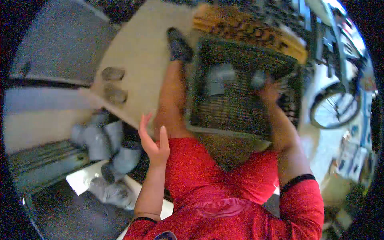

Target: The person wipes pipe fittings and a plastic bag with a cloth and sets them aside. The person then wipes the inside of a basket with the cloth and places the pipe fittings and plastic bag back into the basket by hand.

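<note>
My left hand [155,140] is raised beside my left knee, fingers apart and holding nothing. My right hand [271,91] reaches into a dark slatted plastic crate [228,131] between my legs. Its fingers are closed around a small grey, rounded piece [259,79], too blurred to name exactly. Another grey, roughly cylindrical piece [220,79] lies inside the crate, left of my right hand.
Several grey cylindrical pieces [96,142] are piled at left, above a clear plastic bag [114,194]. A pair of sandals [114,74] rests on the floor. A yellow crate [244,30] with dark contents stands beyond the crate; a bicycle [338,106] is at right.
</note>
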Demonstrator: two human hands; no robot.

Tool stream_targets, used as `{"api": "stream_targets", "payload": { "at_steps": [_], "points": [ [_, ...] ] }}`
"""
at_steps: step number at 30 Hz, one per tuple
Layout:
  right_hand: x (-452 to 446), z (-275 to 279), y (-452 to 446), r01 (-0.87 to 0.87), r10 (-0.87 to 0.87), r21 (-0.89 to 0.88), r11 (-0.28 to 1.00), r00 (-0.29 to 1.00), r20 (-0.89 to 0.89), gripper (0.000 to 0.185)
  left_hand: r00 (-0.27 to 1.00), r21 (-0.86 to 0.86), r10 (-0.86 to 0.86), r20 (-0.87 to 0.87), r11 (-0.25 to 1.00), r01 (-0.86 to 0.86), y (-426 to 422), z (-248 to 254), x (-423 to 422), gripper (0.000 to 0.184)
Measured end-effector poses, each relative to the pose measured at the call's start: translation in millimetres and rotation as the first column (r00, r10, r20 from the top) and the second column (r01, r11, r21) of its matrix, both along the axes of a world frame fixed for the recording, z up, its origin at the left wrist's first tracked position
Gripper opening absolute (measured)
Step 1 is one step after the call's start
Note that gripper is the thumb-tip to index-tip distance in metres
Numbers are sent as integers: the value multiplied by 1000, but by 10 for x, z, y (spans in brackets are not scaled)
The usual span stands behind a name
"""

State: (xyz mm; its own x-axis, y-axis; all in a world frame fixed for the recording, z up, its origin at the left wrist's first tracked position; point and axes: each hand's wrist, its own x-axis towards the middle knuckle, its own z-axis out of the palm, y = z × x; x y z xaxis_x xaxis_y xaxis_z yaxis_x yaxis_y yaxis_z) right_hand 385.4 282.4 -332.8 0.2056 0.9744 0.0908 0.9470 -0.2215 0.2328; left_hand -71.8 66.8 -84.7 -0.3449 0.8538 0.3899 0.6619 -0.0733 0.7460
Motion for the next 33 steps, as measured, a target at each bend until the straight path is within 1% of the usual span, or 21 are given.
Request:
{"api": "stream_targets", "payload": {
  "at_steps": [2, 4, 6, 8, 9, 10, 12, 13, 14, 16, 17, 20, 23, 24, 25, 26, 27, 29, 30, 31, 33],
  "points": [
    [-99, 125, -24, -116, 116, 125, 985, 993, 12, 110, 987, -1, 109, -117, 994, -110, -303, 134, -433, 62],
    [-152, 315, -69, -142, 144, 160, 977, 990, 2, 105, 943, -57, 237, -235, 965, -257, -662, 261, -869, 57],
    [-35, 290, 84, -79, 73, -93, 993, 995, -69, 91, 853, -137, 334, -401, 899, -416, -1044, 380, -1249, 54],
    [177, 88, 160, -140, 164, -170, 975, 977, 137, 93, 754, -147, 355, -553, 849, -507, -1411, 389, -1667, 54],
    [296, -50, 204, -202, 232, -130, 971, 930, 284, 99, 741, -177, 381, -553, 815, -552, -1532, 416, -1807, 57],
    [360, -160, 220, -241, 262, -103, 965, 883, 390, 106, 651, -165, 400, -645, 759, -629, -1640, 430, -1932, 59],
    [307, -259, 229, -231, 229, -52, 971, 858, 460, 115, 449, -131, 397, -801, 615, -778, -1923, 412, -2197, 62],
    [349, -319, 282, -227, 211, -28, 973, 843, 495, 119, 438, -142, 493, -752, 528, -837, -2104, 384, -2360, 66],
    [459, -413, 345, -297, 258, 15, 955, 853, 454, 122, 357, -176, 525, -772, 364, -915, -2201, 492, -2367, 75],
    [680, -571, 451, -408, 345, 96, 908, 858, 380, 127, 26, -47, 487, -873, -31, -998, -2350, 485, -2361, 88],
    [339, -12, 294, -272, 287, -95, 958, 876, 387, 125, 125, -184, 542, -831, -55, -981, -2519, 480, -2385, 93],
    [683, -476, 534, -217, 200, 76, 973, 963, 183, 114, 361, -483, 655, -664, -8, -876, -3114, 463, -2803, 98],
    [1323, -769, 1362, -347, 438, -411, 843, 886, 151, 97, 439, -507, 672, -597, 108, -855, -3583, 366, -2980, 82],
    [1206, -414, 1323, -328, 332, -279, 903, 943, -33, 91, 415, -452, 696, -586, 144, -880, -3664, 320, -3066, 73],
    [908, 33, 1105, -249, 218, -46, 967, 911, -349, 84, 394, -394, 718, -574, 180, -901, -3722, 302, -3099, 64],
    [721, 411, 958, -192, 207, 86, 978, 797, -568, 78, 430, -429, 764, -482, 222, -876, -3753, 353, -3043, 55],
    [577, 716, 813, -187, 239, 151, 971, 693, -681, 71, 466, -459, 799, -381, 274, -845, -3743, 439, -2955, 47],
    [464, 1121, 527, -266, 394, 298, 917, 485, -781, 54, 510, -494, 842, -177, 372, -786, -3513, 892, -2578, 28],
    [432, 1273, 408, -298, 465, 372, 879, 366, -806, 45, 561, -500, 809, -178, 417, -759, -3562, 1065, -2552, 24],
    [425, 1411, 321, -296, 456, 364, 883, 361, -813, 45, 609, -506, 773, -180, 458, -731, -3608, 1238, -2525, 21],
    [477, 1653, 122, -280, 433, 347, 895, 361, -826, 44, 718, -497, 666, -200, 563, -660, -3289, 1962, -1951, 22]
  ]
}}
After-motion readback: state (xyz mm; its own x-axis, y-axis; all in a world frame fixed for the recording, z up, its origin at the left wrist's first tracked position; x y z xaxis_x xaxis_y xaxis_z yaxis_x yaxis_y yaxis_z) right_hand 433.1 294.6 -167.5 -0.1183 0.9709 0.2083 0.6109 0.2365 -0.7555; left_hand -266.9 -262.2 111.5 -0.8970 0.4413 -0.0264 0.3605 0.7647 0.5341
